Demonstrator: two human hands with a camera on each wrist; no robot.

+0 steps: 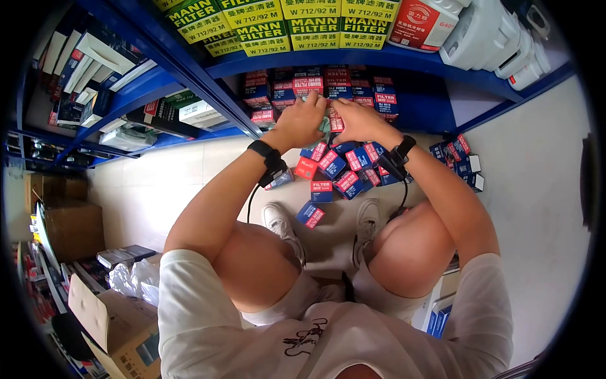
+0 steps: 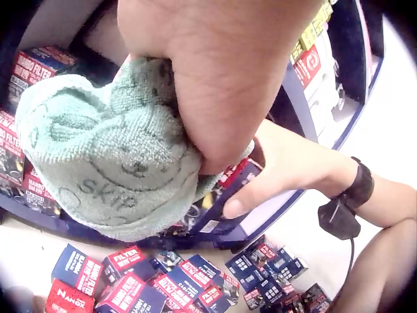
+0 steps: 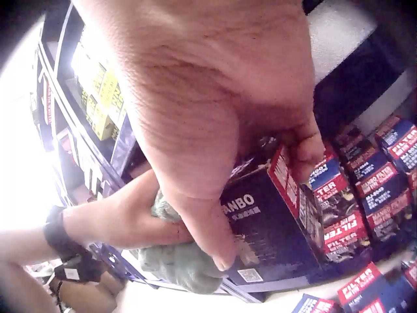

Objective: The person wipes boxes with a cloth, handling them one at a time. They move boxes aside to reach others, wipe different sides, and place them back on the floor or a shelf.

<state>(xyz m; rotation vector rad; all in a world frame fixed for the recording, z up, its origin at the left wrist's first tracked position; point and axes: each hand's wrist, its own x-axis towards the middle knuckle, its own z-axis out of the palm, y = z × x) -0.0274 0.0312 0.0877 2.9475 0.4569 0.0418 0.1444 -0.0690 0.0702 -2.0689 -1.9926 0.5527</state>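
My left hand (image 1: 301, 122) grips a pale green terry cloth (image 2: 124, 163) printed with a face and the letters "SKIP". Beside it, my right hand (image 1: 364, 121) holds a dark blue and red oil filter box (image 3: 270, 225), its thumb on one side and fingers curled on the other. The cloth lies against the box in the right wrist view. Both hands are at the front of the low blue shelf (image 1: 429, 107), where similar filter boxes (image 1: 385, 101) stand stacked. Below the hands, more loose filter boxes (image 1: 331, 164) are heaped on the floor.
Above, a shelf carries yellow and green filter boxes (image 1: 315, 25) and white jugs (image 1: 483, 35). A blue shelf post (image 1: 208, 88) stands left of the hands. A small group of boxes (image 1: 461, 155) sits right on the floor, and an open carton (image 1: 126, 328) lies behind left.
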